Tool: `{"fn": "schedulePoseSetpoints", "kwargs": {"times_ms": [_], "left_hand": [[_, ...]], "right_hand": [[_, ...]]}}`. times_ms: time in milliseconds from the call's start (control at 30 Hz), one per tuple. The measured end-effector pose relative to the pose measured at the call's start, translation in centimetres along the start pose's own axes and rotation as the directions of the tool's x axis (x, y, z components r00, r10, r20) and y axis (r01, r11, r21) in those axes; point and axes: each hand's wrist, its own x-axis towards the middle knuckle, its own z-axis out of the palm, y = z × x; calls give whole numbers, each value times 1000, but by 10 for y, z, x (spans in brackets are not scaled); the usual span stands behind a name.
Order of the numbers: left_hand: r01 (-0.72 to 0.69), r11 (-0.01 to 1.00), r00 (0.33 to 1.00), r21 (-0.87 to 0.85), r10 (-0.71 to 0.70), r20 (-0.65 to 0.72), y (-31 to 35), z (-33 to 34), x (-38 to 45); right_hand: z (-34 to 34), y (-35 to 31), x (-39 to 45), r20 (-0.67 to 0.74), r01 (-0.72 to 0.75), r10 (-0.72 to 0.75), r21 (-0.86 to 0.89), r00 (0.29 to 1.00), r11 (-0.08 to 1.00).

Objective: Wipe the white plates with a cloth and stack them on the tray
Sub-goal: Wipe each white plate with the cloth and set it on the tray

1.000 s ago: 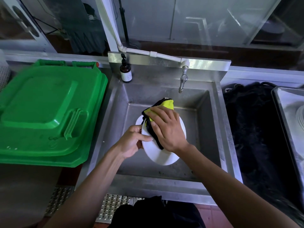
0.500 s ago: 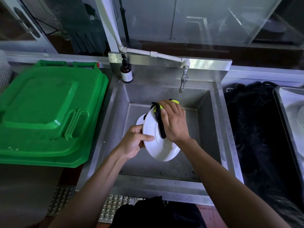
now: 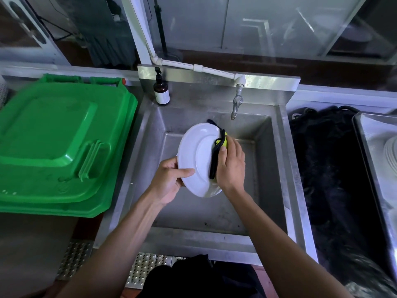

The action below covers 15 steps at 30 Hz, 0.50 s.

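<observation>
A: While the plate [image 3: 196, 160] is held up on its edge over the sink [image 3: 277, 168], in the middle of the frame, which step is this?

B: The wiping step, I think. The left hand [image 3: 169, 181] pinches the plate's left rim, thumb on the front and fingers behind. The right hand [image 3: 231, 166] presses the cloth [image 3: 218, 151] flat on the plate's right side. The cloth is yellow and black.

A: So both grips are busy?

B: Yes. The left grip is closed on the rim. The right grip is mostly flat, pushing the cloth on the plate.

A: Is the plate clean now?

B: I cannot tell. The bottom edge looks a bit shiny, maybe wet.

A: What comes next?

B: Likely more rubbing round the plate. Then it must go to the tray [image 3: 365, 143] at the right edge of the frame, where a stack [image 3: 391, 153] of white plates sits. That is well apart from the sink, past a dark pile, so it needs a good hold and a long reach right.
</observation>
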Motion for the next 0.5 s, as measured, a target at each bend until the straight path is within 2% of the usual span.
{"fn": "schedulePoseSetpoints", "kwargs": {"times_ms": [233, 500], "left_hand": [[-13, 999, 999, -38, 12, -44, -4, 3, 4], [-74, 968, 996, -239, 62, -56, -6, 0, 9]], "right_hand": [[10, -17, -25, 81, -9, 19, -117, 997, 993], [21, -34, -49, 116, 192, -175, -160, 978, 968]]}}
